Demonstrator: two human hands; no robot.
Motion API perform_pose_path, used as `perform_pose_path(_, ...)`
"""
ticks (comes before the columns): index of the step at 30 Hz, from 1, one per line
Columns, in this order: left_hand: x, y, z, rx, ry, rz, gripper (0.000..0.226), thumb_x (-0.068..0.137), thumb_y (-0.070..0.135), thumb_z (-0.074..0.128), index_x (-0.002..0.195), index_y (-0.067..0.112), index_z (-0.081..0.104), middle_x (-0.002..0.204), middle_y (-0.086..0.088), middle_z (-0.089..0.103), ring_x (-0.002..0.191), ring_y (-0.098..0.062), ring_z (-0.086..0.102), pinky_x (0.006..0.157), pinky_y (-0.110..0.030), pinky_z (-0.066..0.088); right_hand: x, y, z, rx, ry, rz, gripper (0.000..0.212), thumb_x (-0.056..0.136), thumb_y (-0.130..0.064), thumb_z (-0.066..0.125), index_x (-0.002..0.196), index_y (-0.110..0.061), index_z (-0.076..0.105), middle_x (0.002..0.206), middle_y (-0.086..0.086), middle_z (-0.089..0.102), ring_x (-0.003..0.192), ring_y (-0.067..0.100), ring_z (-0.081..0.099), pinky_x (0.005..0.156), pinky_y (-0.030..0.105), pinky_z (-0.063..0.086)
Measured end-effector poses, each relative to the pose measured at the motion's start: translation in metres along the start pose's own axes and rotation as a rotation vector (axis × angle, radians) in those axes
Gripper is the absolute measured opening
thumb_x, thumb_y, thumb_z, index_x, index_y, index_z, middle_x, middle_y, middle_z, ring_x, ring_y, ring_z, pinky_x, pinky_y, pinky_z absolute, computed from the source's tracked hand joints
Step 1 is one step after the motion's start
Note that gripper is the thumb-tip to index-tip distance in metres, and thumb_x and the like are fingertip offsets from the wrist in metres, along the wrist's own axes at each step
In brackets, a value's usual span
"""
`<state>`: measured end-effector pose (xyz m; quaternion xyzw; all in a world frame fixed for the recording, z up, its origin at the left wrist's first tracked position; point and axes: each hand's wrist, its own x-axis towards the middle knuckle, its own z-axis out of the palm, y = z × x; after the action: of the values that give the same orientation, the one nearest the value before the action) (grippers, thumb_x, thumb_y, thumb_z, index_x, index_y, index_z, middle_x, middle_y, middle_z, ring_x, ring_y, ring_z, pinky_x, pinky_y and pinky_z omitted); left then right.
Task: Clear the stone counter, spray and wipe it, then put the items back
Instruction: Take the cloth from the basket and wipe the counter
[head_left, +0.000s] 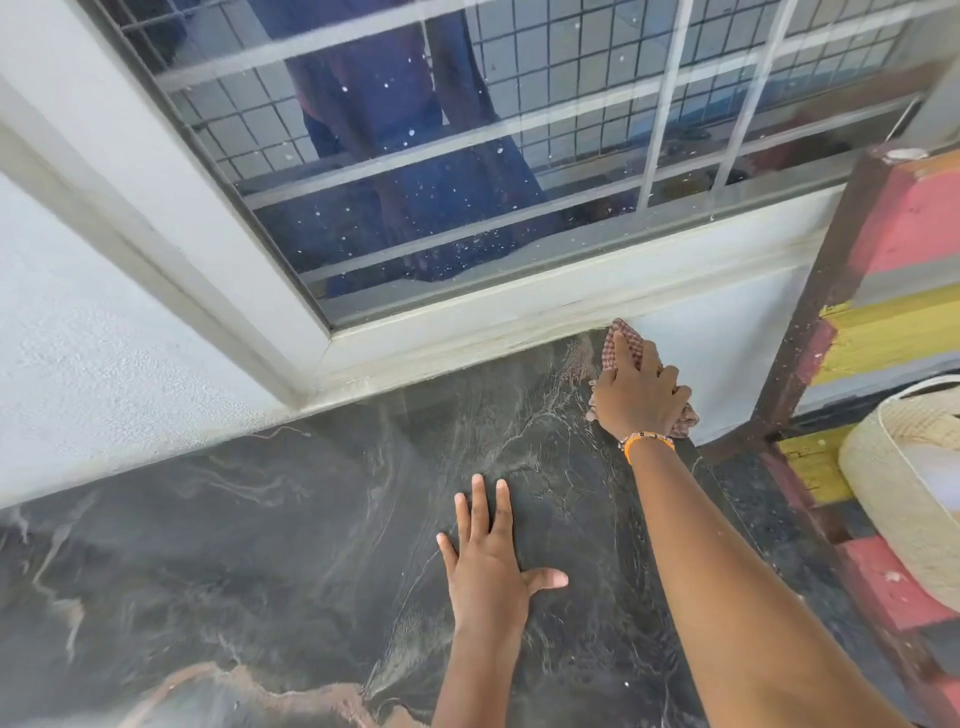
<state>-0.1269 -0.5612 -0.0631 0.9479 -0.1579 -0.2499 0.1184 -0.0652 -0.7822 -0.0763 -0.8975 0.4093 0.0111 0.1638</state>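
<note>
The dark, veined stone counter (260, 561) fills the lower part of the head view, with nothing standing on it. My right hand (641, 397) presses a red-and-white checked cloth (621, 340) against the counter's far right corner, below the window sill. Its wrist wears an orange band and beads. My left hand (491, 561) lies flat on the stone in the middle, fingers spread, holding nothing.
A white-framed window (415, 171) with a metal grille rises behind the counter, its glass reflecting a person. To the right stand a dark wooden post (826, 291), red, yellow and grey painted steps (904, 234) and a pale woven basket (904, 467).
</note>
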Motion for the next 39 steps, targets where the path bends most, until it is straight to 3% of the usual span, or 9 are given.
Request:
perform_pose_path(8, -0.051, -0.02, 0.008, -0.225, 0.203, 0.06, 0.109, 0.064, 0.076, 0.035, 0.146, 0.022, -0.013, 0.154, 0.009, -0.017, 0.138, -0.011, -0.024, 0.113, -0.039, -0.01, -0.088, 0.027, 0.01, -0.12, -0.023, -0.16, 0.053, 0.096, -0.034, 0.029, 0.147, -0.034, 0.016, 0.159, 0.002, 0.01, 0.143, 0.036, 0.009, 0.111, 0.056, 0.012)
perform_pose_path(12, -0.107, -0.056, 0.022, -0.226, 0.216, -0.031, 0.109, 0.078, 0.057, 0.056, 0.138, 0.018, -0.025, 0.146, 0.01, -0.028, 0.133, -0.008, -0.027, 0.116, -0.039, -0.007, -0.149, -0.012, 0.032, -0.096, -0.032, -0.368, 0.054, 0.089, -0.036, 0.027, 0.142, -0.034, 0.032, 0.155, 0.003, 0.026, 0.141, 0.035, 0.023, 0.11, 0.058, 0.02)
perform_pose_path(16, -0.15, -0.085, 0.03, -0.239, 0.211, -0.129, 0.117, 0.063, 0.048, 0.076, 0.145, 0.009, 0.002, 0.155, -0.011, 0.013, 0.144, -0.029, 0.011, 0.11, -0.053, 0.023, -0.227, -0.062, 0.061, -0.052, -0.144, -0.668, 0.054, 0.082, -0.036, 0.042, 0.137, -0.036, 0.041, 0.151, 0.0, 0.036, 0.138, 0.035, 0.032, 0.107, 0.06, 0.028)
perform_pose_path(18, -0.162, -0.1, 0.039, -0.098, 0.21, -0.09, 0.128, 0.043, 0.057, 0.08, 0.143, 0.002, 0.022, 0.138, -0.025, 0.045, 0.129, -0.036, 0.039, 0.083, -0.061, 0.047, -0.259, -0.07, 0.068, -0.061, -0.206, -0.863, 0.055, 0.082, -0.035, 0.043, 0.137, -0.038, 0.039, 0.152, -0.001, 0.034, 0.139, 0.033, 0.029, 0.109, 0.059, 0.024)
perform_pose_path(21, -0.179, -0.114, 0.051, -0.022, 0.159, -0.096, 0.12, 0.043, 0.073, 0.06, 0.136, 0.007, 0.023, 0.126, -0.023, 0.055, 0.117, -0.031, 0.038, 0.064, -0.058, 0.052, -0.273, -0.046, 0.063, -0.071, -0.229, -1.027, 0.054, 0.085, -0.036, 0.031, 0.138, -0.038, 0.034, 0.154, -0.002, 0.028, 0.142, 0.031, 0.022, 0.113, 0.055, 0.014)
perform_pose_path(26, -0.192, -0.104, 0.061, 0.071, -0.014, -0.077, 0.12, 0.065, 0.089, 0.005, 0.136, -0.005, 0.031, 0.14, -0.019, 0.044, 0.127, -0.028, 0.029, 0.079, -0.053, 0.052, -0.233, 0.035, 0.034, -0.133, -0.098, -0.757, 0.054, 0.088, -0.042, 0.024, 0.142, -0.043, 0.025, 0.156, -0.007, 0.022, 0.144, 0.027, 0.019, 0.114, 0.052, 0.014)
perform_pose_path(28, -0.194, -0.095, 0.054, 0.01, -0.037, -0.074, 0.131, 0.054, 0.094, 0.012, 0.143, 0.0, -0.005, 0.155, -0.009, 0.002, 0.143, -0.02, -0.001, 0.108, -0.053, 0.028, -0.211, 0.073, 0.022, -0.167, -0.076, -0.541, 0.057, 0.086, -0.046, 0.016, 0.143, -0.043, 0.022, 0.157, -0.007, 0.019, 0.145, 0.027, 0.016, 0.113, 0.052, 0.016)
perform_pose_path(31, -0.204, -0.093, 0.051, -0.078, -0.027, -0.075, 0.117, 0.069, 0.074, 0.043, 0.133, 0.009, -0.03, 0.138, 0.006, -0.036, 0.135, -0.012, -0.027, 0.116, -0.043, -0.005, -0.201, 0.124, 0.004, -0.181, -0.037, -0.297, 0.062, 0.084, -0.046, 0.009, 0.144, -0.04, 0.022, 0.157, -0.002, 0.021, 0.144, 0.03, 0.016, 0.113, 0.055, 0.018)
perform_pose_path(39, -0.238, -0.119, 0.066, -0.286, 0.201, -0.077, 0.081, 0.088, 0.036, 0.056, 0.148, 0.015, 0.006, 0.155, 0.006, 0.002, 0.145, -0.019, -0.006, 0.117, -0.038, -0.003, -0.292, 0.085, 0.021, -0.117, -0.052, -0.218, 0.06, 0.087, -0.039, 0.019, 0.147, -0.035, 0.017, 0.159, 0.002, 0.01, 0.145, 0.034, 0.009, 0.114, 0.057, 0.005)
